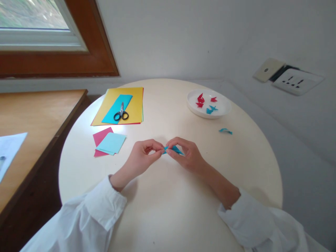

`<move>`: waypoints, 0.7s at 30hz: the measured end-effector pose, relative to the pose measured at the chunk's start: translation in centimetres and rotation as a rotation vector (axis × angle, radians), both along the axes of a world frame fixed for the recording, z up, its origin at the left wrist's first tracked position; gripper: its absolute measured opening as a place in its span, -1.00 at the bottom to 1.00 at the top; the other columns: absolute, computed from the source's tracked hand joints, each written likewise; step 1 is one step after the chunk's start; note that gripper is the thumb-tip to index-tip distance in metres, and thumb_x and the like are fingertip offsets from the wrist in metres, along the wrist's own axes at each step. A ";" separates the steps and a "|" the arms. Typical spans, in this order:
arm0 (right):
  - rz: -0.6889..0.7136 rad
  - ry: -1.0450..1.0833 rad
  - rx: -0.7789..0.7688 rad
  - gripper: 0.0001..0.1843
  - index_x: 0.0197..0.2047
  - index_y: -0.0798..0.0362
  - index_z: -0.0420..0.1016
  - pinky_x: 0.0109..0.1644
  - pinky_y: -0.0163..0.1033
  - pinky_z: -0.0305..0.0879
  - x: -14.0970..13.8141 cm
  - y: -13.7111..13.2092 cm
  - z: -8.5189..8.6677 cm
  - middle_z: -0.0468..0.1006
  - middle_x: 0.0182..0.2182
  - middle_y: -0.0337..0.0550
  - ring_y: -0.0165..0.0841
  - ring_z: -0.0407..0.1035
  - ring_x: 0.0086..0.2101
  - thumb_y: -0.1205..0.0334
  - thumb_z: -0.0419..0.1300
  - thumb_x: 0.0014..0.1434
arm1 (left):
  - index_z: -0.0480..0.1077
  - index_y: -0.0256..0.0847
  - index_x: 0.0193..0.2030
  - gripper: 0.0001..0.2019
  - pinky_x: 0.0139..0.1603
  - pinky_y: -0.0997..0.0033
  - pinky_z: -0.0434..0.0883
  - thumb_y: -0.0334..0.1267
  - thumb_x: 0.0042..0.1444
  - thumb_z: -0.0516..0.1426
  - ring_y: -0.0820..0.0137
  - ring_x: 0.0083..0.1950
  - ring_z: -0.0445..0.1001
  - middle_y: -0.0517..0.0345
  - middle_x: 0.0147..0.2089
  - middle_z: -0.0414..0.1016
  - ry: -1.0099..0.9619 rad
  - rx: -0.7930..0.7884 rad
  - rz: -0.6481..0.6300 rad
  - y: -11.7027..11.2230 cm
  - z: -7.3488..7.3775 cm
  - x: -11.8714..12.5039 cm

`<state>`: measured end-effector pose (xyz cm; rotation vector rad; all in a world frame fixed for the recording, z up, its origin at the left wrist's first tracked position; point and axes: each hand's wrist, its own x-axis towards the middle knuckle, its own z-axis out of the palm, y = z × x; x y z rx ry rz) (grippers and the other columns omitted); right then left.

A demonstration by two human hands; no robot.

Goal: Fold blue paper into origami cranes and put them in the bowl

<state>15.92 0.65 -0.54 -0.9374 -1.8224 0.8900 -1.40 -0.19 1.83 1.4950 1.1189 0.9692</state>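
Observation:
Between my two hands is a small piece of folded blue paper (pixel 177 150), held just above the middle of the round table (pixel 168 203). My left hand (pixel 145 153) pinches its left end between thumb and forefinger. On the other side, my right hand (pixel 187 154) grips it with thumb and fingertips, and a pointed blue part sticks out under that palm. The fingertips of both hands nearly meet and cover much of the paper, so its full shape is hidden.
A white plate (pixel 193 111) holds several small red and blue folded paper figures. A curled blue strip (pixel 225 131) lies nearby. At left, scissors (pixel 121 113) rest on blue paper over yellow sheets (pixel 136 105); pale blue squares (pixel 111 142) lie on red ones (pixel 103 135).

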 end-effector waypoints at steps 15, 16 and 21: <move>-0.139 0.080 -0.028 -0.89 -0.50 0.02 0.35 -0.35 -0.28 0.25 -0.2 -0.2 -0.4 0.49 -0.50 -0.23 -0.40 0.36 -0.44 0.28 0.19 0.03 | 0.45 -0.28 -0.54 -0.90 -0.44 0.50 0.23 -0.28 -0.18 0.24 0.51 -0.47 0.33 0.20 -0.55 0.39 -0.168 -0.349 0.012 0.7 -0.6 -0.7; -0.140 0.081 -0.027 -0.89 -0.50 0.02 0.35 -0.34 -0.27 0.26 -0.3 -0.2 -0.3 0.50 -0.50 -0.23 -0.40 0.37 -0.44 0.28 0.18 0.02 | 0.45 -0.27 -0.53 -0.89 -0.43 0.50 0.24 -0.28 -0.17 0.25 0.51 -0.46 0.33 0.20 -0.53 0.39 -0.175 -0.344 -0.005 0.7 -0.5 -0.7; -0.137 0.073 -0.038 -0.89 -0.51 0.02 0.36 -0.35 -0.27 0.27 -0.3 -0.2 -0.2 0.52 -0.50 -0.21 -0.39 0.38 -0.44 0.27 0.19 0.02 | 0.46 -0.25 -0.47 -0.85 -0.41 0.49 0.27 -0.24 -0.15 0.28 0.51 -0.44 0.32 0.21 -0.49 0.40 -0.139 -0.272 -0.067 0.6 -0.3 -0.6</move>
